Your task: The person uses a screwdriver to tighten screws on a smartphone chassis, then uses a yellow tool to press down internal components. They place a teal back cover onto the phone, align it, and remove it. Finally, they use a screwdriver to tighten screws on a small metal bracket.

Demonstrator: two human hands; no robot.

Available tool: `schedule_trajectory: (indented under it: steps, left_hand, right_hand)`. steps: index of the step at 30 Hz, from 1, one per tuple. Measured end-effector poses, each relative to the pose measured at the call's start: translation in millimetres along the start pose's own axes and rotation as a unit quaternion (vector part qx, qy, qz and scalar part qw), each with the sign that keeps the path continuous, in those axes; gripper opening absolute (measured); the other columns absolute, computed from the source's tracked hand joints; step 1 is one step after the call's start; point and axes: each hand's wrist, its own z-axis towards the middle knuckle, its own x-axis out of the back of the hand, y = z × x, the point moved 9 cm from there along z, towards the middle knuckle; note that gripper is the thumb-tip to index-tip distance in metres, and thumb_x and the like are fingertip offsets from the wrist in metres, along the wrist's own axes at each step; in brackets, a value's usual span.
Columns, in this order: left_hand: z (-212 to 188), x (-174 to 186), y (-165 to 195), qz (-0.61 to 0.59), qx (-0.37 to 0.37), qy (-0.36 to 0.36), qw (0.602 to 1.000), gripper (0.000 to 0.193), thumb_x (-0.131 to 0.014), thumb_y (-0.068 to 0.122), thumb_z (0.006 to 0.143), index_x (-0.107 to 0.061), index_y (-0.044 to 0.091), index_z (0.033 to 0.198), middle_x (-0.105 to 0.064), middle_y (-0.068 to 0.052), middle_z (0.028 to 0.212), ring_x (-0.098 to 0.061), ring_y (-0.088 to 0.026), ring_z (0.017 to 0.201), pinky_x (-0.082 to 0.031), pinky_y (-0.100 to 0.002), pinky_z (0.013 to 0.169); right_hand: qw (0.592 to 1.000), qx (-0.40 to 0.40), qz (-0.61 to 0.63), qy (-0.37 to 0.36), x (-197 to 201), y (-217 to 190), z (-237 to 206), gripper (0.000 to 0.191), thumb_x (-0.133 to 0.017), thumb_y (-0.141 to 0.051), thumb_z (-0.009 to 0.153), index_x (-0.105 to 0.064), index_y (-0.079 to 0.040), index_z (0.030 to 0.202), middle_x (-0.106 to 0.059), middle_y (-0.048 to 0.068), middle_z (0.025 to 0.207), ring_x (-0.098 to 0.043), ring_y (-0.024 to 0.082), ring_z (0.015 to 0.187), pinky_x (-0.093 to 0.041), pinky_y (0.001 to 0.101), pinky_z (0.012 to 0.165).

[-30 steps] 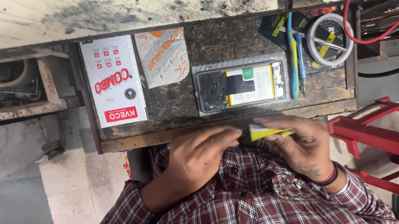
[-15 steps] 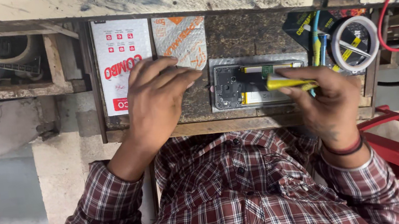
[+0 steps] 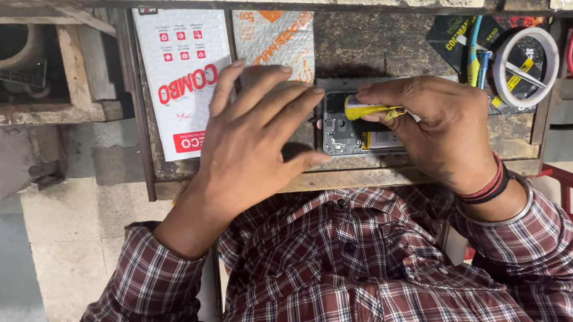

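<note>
We see the opened grey phone [image 3: 354, 135] flat on the worn wooden bench [image 3: 387, 34]; our left hand [image 3: 255, 139] spreads loose beside it, our right hand [image 3: 441, 125] pinches a yellow-handled tool [image 3: 367, 109] over it.

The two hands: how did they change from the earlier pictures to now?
The left hand moved from the bench edge forward, and now lies spread beside the opened phone. The right hand, holding the yellow-handled tool throughout, carried it from the edge onto the phone. The white packet, the silver pouch and the ring light kept their places on the bench.
</note>
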Motion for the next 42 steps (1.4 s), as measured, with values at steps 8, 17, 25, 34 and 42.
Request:
schedule_trajectory:
  steps: [8,17,25,34,42]
  left_hand:
    - [3.8,-19.9,4.9,0.020,-0.001,-0.090,0.996,0.105,-0.077,0.068,0.076,-0.043,0.005,0.154,-0.059,-0.015,0.147,-0.041,-0.030,0.147,-0.002,-0.059,0.125]
    - [4.3,-18.6,7.3,0.016,0.001,-0.093,0.996,0.101,-0.076,0.064,0.081,-0.041,0.005,0.155,-0.062,-0.017,0.142,-0.039,-0.029,0.149,-0.006,-0.058,0.126]
    - [5.5,-19.7,7.6,0.029,0.003,-0.093,0.995,0.100,-0.077,0.063,0.080,-0.041,0.007,0.155,-0.065,-0.016,0.137,-0.040,-0.028,0.148,-0.006,-0.058,0.126]
    - [4.1,-22.9,5.9,0.033,0.006,-0.099,0.995,0.100,-0.077,0.063,0.080,-0.040,0.007,0.155,-0.065,-0.016,0.138,-0.040,-0.028,0.147,-0.007,-0.058,0.126]
    - [4.7,-21.8,6.1,0.023,0.009,-0.097,0.995,0.101,-0.077,0.063,0.081,-0.039,0.006,0.156,-0.069,-0.016,0.129,-0.041,-0.029,0.147,-0.008,-0.058,0.126]
  right_hand:
    - [1.000,0.010,-0.020,-0.017,-3.5,-0.4,1.3,0.048,-0.058,0.021,0.076,-0.076,-0.007,0.111,-0.077,0.011,0.116,-0.077,0.024,0.104,-0.063,0.0326,0.090]
    - [0.999,0.021,-0.025,-0.011,-2.5,-2.2,2.6,0.046,-0.059,0.020,0.076,-0.076,-0.006,0.110,-0.077,0.011,0.113,-0.077,0.024,0.104,-0.062,0.0336,0.090]
    - [0.999,0.027,-0.036,0.003,-1.5,-4.4,7.1,0.046,-0.058,0.020,0.080,-0.076,-0.007,0.111,-0.078,0.010,0.114,-0.077,0.024,0.105,-0.063,0.0327,0.090]
    - [0.998,0.044,-0.048,0.008,-1.1,-5.2,10.8,0.039,-0.067,0.017,0.084,-0.076,-0.007,0.113,-0.077,0.008,0.118,-0.077,0.022,0.105,-0.061,0.0325,0.090]
    - [0.997,0.038,-0.064,0.021,0.4,-2.5,9.1,0.037,-0.071,0.015,0.085,-0.076,-0.007,0.114,-0.077,0.008,0.118,-0.077,0.023,0.105,-0.062,0.0317,0.089]
